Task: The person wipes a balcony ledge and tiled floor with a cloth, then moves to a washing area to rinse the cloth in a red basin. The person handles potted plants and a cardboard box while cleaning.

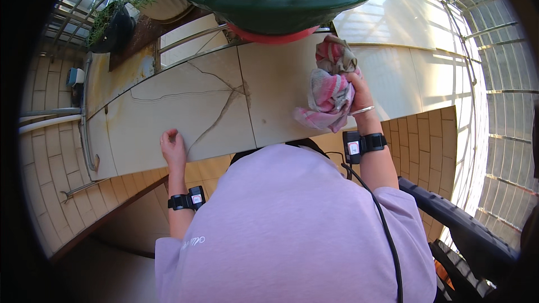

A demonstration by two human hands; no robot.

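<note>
My right hand (359, 92) grips a crumpled pink-and-white striped cloth (330, 88), stained grey in places. The cloth is over the right part of a pale tiled ledge (286, 92), below a large green planter; whether it touches the tile I cannot tell. On the left, my left hand (172, 143) is at the front edge of the ledge with its fingers curled in and nothing visible in them. Dark cracks (229, 92) branch across the tile between my hands.
A green planter (269, 12) with soil and plants stands on a red base (271, 35) at the back. Farther left are a white pot (162, 2) and a black pot (111, 27). Metal bars (501, 71) line the right side. A black cable (385, 219) runs along my right side.
</note>
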